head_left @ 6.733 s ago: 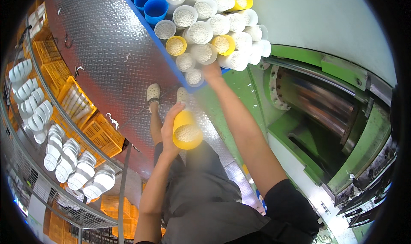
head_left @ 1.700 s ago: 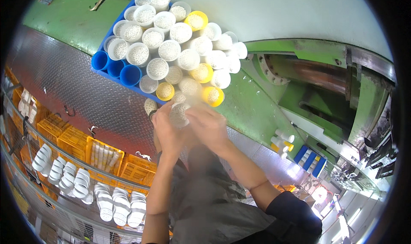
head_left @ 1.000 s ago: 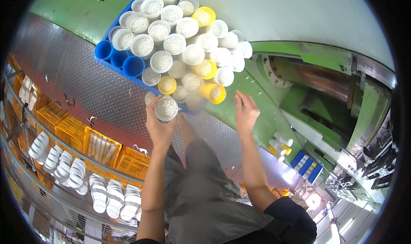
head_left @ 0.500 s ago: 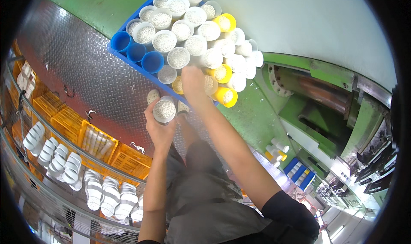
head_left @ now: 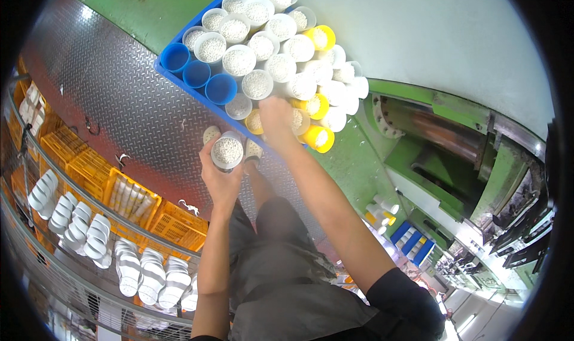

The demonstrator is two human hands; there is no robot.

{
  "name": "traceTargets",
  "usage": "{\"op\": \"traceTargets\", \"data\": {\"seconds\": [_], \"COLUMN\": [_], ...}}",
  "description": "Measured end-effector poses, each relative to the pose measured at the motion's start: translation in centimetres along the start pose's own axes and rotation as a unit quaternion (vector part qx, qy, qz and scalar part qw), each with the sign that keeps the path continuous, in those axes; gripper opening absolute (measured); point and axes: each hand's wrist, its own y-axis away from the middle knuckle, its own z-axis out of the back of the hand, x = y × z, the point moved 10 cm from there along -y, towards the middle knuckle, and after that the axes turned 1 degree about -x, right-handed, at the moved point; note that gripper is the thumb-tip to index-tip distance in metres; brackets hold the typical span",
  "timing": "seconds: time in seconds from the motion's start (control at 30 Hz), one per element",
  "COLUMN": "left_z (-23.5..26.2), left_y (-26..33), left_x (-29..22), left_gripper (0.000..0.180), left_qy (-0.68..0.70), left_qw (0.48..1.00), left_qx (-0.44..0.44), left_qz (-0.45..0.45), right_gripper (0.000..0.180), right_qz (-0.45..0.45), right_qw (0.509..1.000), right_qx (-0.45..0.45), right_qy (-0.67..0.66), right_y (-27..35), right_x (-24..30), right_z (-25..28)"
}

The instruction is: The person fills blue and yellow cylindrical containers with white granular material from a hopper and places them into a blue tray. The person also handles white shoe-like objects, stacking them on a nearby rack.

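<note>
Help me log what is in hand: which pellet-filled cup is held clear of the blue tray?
The translucent white cup in the left hand. It alone is held apart; the other pellet-filled cups nearby crowd together at the blue tray.

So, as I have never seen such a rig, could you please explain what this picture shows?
Those are a person's own bare hands, seen from above by the left of two head-worn fisheye cameras, so straight edges bend. The left hand holds a pale cup of white pellets. The right hand reaches in over a blue tray; whether it grips anything is hidden. The tray carries pellet-filled pale cups and yellow cups, plus three blue cups. A green machine stands to the right.
</note>
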Motion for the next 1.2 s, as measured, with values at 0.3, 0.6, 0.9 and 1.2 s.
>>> {"op": "traceTargets", "data": {"seconds": [0.3,0.6,0.9,1.2], "left_z": [-1.8,-7.8,-12.6,-13.6], "left_y": [-0.6,-1.2,-2.1,-2.3], "left_x": [-1.2,-2.8,-1.2,1.2], "left_gripper": [0.067,0.071,0.075,0.072], "left_qy": [0.014,0.116,-0.022,-0.004], "left_qw": [1.0,0.992,0.998,0.999], "left_qx": [0.003,0.012,-0.001,-0.038], "left_qz": [-0.022,-0.052,-0.051,0.026], "right_gripper": [0.013,0.023,0.022,0.027], "right_qz": [-0.028,-0.203,-0.359,-0.303], "right_qw": [0.997,0.904,0.85,0.911], "right_qx": [0.065,-0.16,-0.087,-0.005], "right_qy": [-0.041,-0.34,-0.376,-0.281], "right_y": [0.8,9.0,20.5,19.8], "right_x": [-0.6,-10.1,-26.2,-26.0], "right_z": [1.5,14.4,1.6,-7.3]}}
